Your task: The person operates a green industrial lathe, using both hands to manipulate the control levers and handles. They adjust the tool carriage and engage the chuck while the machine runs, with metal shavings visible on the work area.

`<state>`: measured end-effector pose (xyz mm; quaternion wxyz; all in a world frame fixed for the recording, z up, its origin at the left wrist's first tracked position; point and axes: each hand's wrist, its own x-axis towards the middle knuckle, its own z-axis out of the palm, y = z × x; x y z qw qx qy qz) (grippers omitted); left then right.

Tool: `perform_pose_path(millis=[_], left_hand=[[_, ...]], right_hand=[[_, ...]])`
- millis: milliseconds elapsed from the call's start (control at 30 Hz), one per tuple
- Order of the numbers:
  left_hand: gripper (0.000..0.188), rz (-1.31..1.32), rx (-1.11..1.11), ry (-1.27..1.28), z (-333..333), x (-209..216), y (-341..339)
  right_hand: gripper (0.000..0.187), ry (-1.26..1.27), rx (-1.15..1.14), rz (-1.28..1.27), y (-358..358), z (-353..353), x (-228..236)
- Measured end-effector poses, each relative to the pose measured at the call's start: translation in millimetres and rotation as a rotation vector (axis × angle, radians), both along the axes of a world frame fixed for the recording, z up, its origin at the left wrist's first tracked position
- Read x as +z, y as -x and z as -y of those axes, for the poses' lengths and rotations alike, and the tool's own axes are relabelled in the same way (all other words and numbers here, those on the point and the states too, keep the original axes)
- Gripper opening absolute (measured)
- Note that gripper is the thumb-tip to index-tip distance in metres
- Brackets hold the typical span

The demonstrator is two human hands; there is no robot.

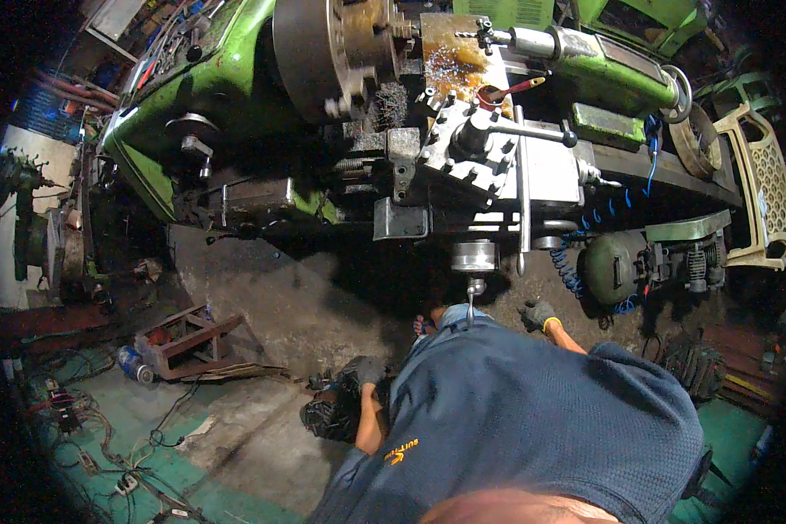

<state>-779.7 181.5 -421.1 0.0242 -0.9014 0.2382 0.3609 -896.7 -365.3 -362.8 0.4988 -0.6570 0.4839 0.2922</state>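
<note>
My left hand (pixel 372 370), in a dark grey glove, hangs low beside a black plastic bag (pixel 327 419). Its fingers blend into the dark, so I cannot tell whether it grips anything. On the other side of my body, my right hand (pixel 538 313) wears a grey glove with a yellow cuff, holding nothing I can see, its fingers loosely apart. Ahead stands a green metal lathe with a large chuck (pixel 310 61) and a tool post (pixel 470 140) with a long lever. A drill bit (pixel 467 35) points from the tailstock (pixel 598 74) toward the chuck. A red-handled brush (pixel 524 87) rests in a small cup.
Metal chips lie on the oily plate (pixel 450 61). To the right are a green air compressor (pixel 610 266), a coiled blue hose (pixel 568 271) and a beige plastic chair (pixel 755 183). A rusty metal frame (pixel 196 345), a blue can (pixel 134 363) and loose cables (pixel 127 476) lie left.
</note>
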Motion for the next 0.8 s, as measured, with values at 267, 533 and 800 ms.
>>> perform_pose_path(millis=[267,533,800], left_hand=[[0.023,0.007,0.103,0.062,13.2,13.5,-27.0],[0.022,0.106,-0.056,-0.093,-8.6,-38.0,-14.9],[0.025,0.024,-0.006,0.009,3.2,-17.2,-18.0]], right_hand=[[0.030,0.029,0.084,-0.010,-25.0,1.4,10.7],[0.033,0.014,0.092,-0.024,-24.3,-3.9,27.6],[0.042,-0.047,0.055,-0.080,-11.7,-2.9,11.5]])
